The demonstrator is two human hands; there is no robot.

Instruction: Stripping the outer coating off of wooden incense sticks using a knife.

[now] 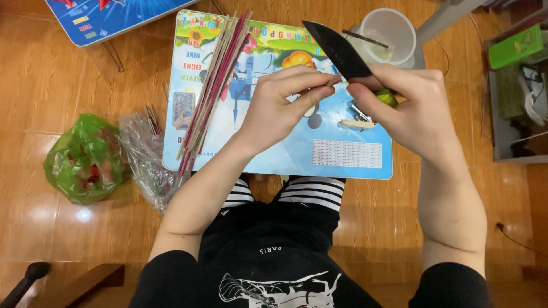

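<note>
**Knife to stick, over the small worktop**

A thin stick point(330, 81) sits pinched in my left hand point(282, 108), fingers curled shut around it, thumb pressing it steady near the tip. My right hand point(408, 108) is closed on a green handle, its dark knife blade point(338, 50) angled up and away from me, edge meeting the stick's end. Both hover just above the colourful worktop point(342, 162). A bundle of sticks point(212, 85) lies to the left within reach. A clear plastic cup point(389, 35) stands beyond the blade. A green bag point(85, 159) rests on the floor.
</note>
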